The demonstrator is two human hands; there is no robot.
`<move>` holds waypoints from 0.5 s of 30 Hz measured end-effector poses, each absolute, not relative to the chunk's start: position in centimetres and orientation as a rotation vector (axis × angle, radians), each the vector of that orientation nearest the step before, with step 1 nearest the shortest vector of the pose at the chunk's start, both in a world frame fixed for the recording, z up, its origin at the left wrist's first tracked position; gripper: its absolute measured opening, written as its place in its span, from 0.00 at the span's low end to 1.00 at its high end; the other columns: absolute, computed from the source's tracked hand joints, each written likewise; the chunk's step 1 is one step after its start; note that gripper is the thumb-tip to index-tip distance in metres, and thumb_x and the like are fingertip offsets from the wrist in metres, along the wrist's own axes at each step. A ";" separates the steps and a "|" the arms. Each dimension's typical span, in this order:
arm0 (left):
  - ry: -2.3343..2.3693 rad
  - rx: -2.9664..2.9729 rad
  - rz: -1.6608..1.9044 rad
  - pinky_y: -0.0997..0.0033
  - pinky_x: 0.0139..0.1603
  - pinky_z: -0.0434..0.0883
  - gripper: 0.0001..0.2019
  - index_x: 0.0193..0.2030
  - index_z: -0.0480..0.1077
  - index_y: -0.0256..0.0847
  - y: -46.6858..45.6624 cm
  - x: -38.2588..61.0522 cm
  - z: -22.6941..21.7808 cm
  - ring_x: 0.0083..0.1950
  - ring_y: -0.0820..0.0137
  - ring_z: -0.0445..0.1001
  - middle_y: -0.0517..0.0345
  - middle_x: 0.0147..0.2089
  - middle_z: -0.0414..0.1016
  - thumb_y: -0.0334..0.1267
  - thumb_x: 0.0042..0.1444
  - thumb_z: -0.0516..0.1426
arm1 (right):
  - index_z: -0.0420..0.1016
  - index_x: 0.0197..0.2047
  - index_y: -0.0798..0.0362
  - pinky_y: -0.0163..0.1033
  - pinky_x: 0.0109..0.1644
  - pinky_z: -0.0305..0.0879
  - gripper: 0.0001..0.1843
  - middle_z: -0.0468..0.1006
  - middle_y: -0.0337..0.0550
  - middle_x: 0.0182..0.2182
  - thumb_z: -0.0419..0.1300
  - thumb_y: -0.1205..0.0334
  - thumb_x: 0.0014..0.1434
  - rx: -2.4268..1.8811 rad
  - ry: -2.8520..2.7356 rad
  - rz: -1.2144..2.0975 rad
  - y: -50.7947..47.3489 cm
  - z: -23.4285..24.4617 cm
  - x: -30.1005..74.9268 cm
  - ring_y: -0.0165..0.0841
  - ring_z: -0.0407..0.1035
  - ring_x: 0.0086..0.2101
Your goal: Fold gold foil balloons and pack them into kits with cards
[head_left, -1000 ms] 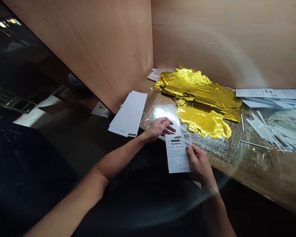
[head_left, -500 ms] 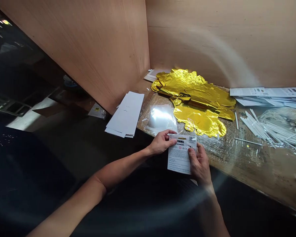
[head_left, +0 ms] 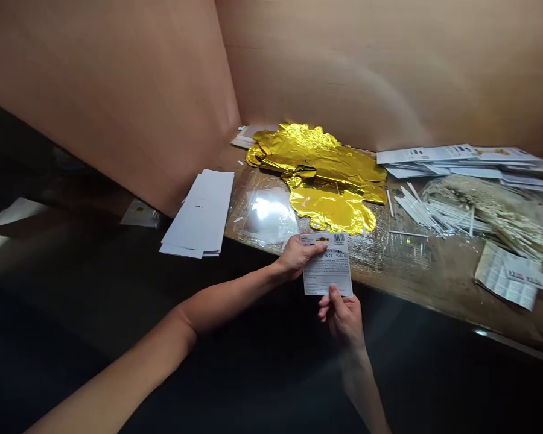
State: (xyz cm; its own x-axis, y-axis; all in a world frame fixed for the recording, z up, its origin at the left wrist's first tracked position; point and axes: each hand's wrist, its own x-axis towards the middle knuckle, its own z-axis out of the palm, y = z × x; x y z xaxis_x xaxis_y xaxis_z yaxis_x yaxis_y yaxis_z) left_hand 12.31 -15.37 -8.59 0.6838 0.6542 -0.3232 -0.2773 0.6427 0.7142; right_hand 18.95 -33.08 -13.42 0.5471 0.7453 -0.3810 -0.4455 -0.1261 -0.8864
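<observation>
A white printed card (head_left: 327, 274) with a barcode, small print and a hang hole at its top is in front of me, just off the table's near edge. My left hand (head_left: 296, 256) pinches its upper left side, thumb across the front and the other fingers behind. At the lower edge, my right hand (head_left: 344, 313) has its thumb on the front, with curled fingers partly showing below the card. Beyond the card lies a heap of gold foil balloons (head_left: 330, 175), flat and overlapping. A stack of clear plastic bags (head_left: 271, 211) rests left of them.
Long white card sheets (head_left: 203, 211) overhang the table edge on the left. Printed cards (head_left: 461, 160) are piled at the back right. White sticks (head_left: 419, 211), a bagged bundle of pale strands (head_left: 502, 211) and small labels (head_left: 509, 274) lie on the right. Wooden panels (head_left: 366, 72) wall the back and left.
My right hand has slid from the card's right side down to its lower edge. The view has turned right, so the table's things appear further left and the small labels show.
</observation>
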 end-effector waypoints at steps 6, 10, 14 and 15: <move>0.526 0.756 0.470 0.59 0.57 0.76 0.30 0.47 0.83 0.33 -16.8 13.8 -8.7 0.46 0.61 0.84 0.44 0.49 0.86 0.46 0.37 0.80 | 0.79 0.24 0.57 0.32 0.16 0.66 0.29 0.76 0.43 0.18 0.72 0.39 0.60 -1.315 -0.239 0.960 -34.2 -13.0 19.5 0.29 0.69 0.14; 0.557 0.752 0.435 0.62 0.51 0.77 0.28 0.45 0.83 0.34 -16.3 14.4 -8.4 0.41 0.65 0.83 0.46 0.45 0.86 0.48 0.40 0.79 | 0.79 0.24 0.57 0.33 0.17 0.67 0.28 0.76 0.43 0.17 0.72 0.41 0.61 -1.314 -0.245 0.976 -35.0 -12.6 19.5 0.29 0.69 0.14; 0.557 0.798 0.443 0.62 0.50 0.78 0.28 0.45 0.82 0.34 -18.5 14.7 -9.4 0.43 0.63 0.82 0.45 0.46 0.85 0.48 0.40 0.78 | 0.77 0.26 0.56 0.34 0.17 0.68 0.27 0.77 0.41 0.18 0.73 0.40 0.59 -1.321 -0.191 0.909 -34.3 -12.0 19.6 0.30 0.70 0.15; 0.554 0.833 0.411 0.62 0.50 0.78 0.28 0.45 0.82 0.33 -19.2 14.7 -9.7 0.43 0.62 0.82 0.44 0.46 0.85 0.49 0.41 0.78 | 0.77 0.28 0.55 0.34 0.17 0.69 0.26 0.77 0.40 0.19 0.74 0.40 0.58 -1.313 -0.160 0.877 -34.1 -11.8 19.8 0.30 0.70 0.15</move>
State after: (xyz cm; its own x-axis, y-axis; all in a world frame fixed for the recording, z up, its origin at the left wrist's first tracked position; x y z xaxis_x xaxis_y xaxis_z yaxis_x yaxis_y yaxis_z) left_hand 14.66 -19.20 -9.74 0.7842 0.5446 -0.2974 -0.1259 0.6090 0.7831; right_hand 19.78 -34.09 -11.84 0.6796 0.6370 -0.3639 -0.4680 -0.0055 -0.8837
